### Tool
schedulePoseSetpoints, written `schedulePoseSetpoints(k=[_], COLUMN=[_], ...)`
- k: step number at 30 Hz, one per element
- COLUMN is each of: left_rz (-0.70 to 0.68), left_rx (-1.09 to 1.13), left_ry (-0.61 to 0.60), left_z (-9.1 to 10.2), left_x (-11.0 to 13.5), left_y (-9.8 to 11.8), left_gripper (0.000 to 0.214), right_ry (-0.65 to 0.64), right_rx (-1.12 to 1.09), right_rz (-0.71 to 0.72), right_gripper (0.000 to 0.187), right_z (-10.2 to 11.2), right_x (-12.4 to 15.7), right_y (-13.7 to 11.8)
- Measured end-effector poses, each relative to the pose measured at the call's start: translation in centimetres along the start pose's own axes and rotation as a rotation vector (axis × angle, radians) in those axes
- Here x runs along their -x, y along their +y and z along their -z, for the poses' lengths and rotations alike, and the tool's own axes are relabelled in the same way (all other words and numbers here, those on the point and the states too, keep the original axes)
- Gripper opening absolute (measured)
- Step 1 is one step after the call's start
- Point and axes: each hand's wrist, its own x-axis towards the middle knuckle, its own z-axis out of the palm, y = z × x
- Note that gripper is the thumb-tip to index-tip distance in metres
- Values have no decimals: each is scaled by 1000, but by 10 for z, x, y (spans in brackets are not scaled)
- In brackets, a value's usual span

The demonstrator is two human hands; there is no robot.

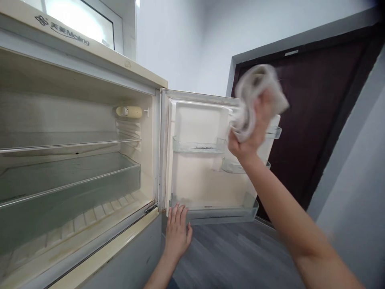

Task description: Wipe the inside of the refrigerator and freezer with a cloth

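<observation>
My right hand is raised in front of the opened refrigerator door, its fingers closed around a whitish, folded cloth. Motion smears the cloth and part of the hand. Below and to the left, my left hand rests with fingers stretched out against the lower left corner of the door, by the clear bottom door bin. Nothing shows in the left hand. Smaller clear bins run across the door's inner face, partly covered by my right hand and forearm.
The refrigerator compartment stands open at left, with a glass shelf, a clear drawer and a yellowish lamp housing. A dark red door is behind the refrigerator door. Grey wood-pattern floor lies below.
</observation>
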Motion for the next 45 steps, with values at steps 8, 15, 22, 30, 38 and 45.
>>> schedulePoseSetpoints(k=[8,15,22,30,38,45], left_rz=[53,53,81,72,74,67], left_rx=[46,75,102,121,148,151], left_ry=[20,18,8,-11,-64,-82], left_z=[9,9,11,9,12,11], left_x=[3,4,1,3,4,2], left_y=[-3,-4,-2,-4,-7,-7], left_gripper=[39,40,39,41,42,43], right_ry=[-635,-1061,-944,-1122,-773,-1073], right_rx=[226,6,-114,-203,-45,-71], right_rz=[309,318,209,154,153,40], right_gripper=[72,67,60,62,62,46], right_z=[-76,-85,-91,-105,-99,-79], right_x=[-60,-48,-62,-53,-53,-46], right_y=[13,19,9,-19,-12,-7])
